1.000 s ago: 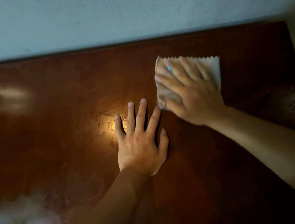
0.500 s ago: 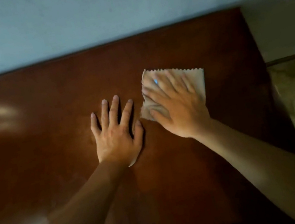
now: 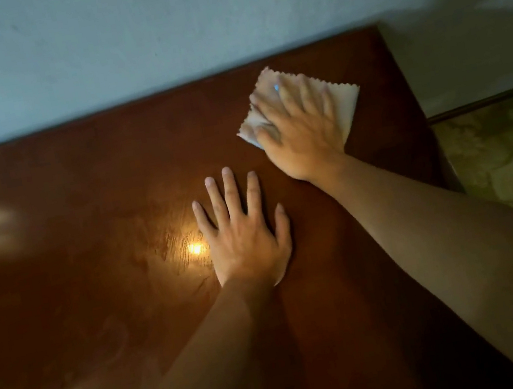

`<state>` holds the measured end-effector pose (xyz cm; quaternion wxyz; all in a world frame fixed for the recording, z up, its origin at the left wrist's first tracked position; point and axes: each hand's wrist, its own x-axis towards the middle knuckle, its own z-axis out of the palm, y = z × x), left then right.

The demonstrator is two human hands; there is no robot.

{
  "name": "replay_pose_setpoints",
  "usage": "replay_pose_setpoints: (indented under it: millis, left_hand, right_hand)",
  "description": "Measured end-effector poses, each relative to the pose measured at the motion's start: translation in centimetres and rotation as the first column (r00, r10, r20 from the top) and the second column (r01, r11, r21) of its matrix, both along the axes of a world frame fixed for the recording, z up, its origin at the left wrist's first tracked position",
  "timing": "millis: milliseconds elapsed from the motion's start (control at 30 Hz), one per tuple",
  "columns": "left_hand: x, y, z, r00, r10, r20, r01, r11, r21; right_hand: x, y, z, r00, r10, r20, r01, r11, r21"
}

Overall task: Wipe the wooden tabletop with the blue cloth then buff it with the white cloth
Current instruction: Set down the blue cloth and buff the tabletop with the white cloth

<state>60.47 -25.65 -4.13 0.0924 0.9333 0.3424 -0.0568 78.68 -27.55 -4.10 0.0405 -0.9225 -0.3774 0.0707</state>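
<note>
Head view, white cloth [image 3: 347, 103] under right hand [image 3: 299, 126] — flat

head view looks down, close over tabletop [image 3: 88, 258].

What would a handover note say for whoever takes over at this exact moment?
Right hand: flat on the white cloth, pressing it to the wooden tabletop near the far right corner.
Left hand: empty, palm down, fingers spread on bare wood beside a light glare.
Blue cloth: not clearly in view.
Done: apparently the wipe, since buffing is under way.
Left: buff the remaining surface; how much is already covered cannot be told.
</note>
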Motion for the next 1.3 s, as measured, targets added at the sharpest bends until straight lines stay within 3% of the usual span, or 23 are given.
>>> replay_pose_setpoints:
  millis: [133, 233, 467, 533, 667, 800, 1033, 1200, 1300]
  left_hand:
    - [-0.2, 0.2, -0.2, 1.0, -0.003, 0.022, 0.002, 1.0, 0.009]
    - [-0.1, 0.1, -0.3, 1.0, 0.002, 0.015, -0.002, 1.0, 0.005]
    - [-0.1, 0.1, 0.0, 1.0, 0.02, 0.017, -0.02, 1.0, -0.015]
    - [-0.2, 0.1, 0.2, 1.0, 0.02, 0.012, -0.02, 1.0, -0.01]
    - [-0.2, -0.1, 0.3, 0.999, 0.024, 0.039, -0.024, 1.0, -0.005]
    - [-0.2, -0.1, 0.2, 0.999, 0.029, 0.038, -0.029, 1.0, -0.007]
    - [-0.4, 0.0, 0.0, 0.996, 0.034, 0.078, -0.035, 0.999, 0.005]
    - [-0.2, -0.1, 0.3, 0.997, 0.035, 0.07, -0.035, 0.999, 0.0]
    - [-0.2, -0.1, 0.4, 0.997, 0.04, 0.069, -0.041, 0.999, 0.003]
  right_hand:
    - [-1.2, 0.7, 0.5, 0.984, 0.176, -0.002, -0.175, 0.983, 0.053]
    - [0.5, -0.9, 0.3, 0.979, 0.205, 0.01, -0.205, 0.977, 0.054]
    - [8.2, -4.7, 0.5, 0.969, -0.248, 0.009, 0.248, 0.969, 0.002]
    - [7.4, -2.9, 0.7, 0.955, -0.294, -0.046, 0.295, 0.955, 0.02]
    - [3.6, 1.4, 0.8, 0.995, -0.079, -0.06, 0.082, 0.996, 0.043]
    - [4.4, 0.5, 0.5, 0.999, 0.031, -0.03, -0.03, 0.999, 0.033]
    - [13.0, -6.1, 1.0, 0.995, -0.102, -0.014, 0.102, 0.995, 0.018]
    - [7.2, -6.8, 1.0, 0.99, -0.141, -0.004, 0.141, 0.989, 0.044]
    - [2.2, -8.6, 0.5, 1.0, -0.026, 0.002, 0.026, 0.998, 0.053]
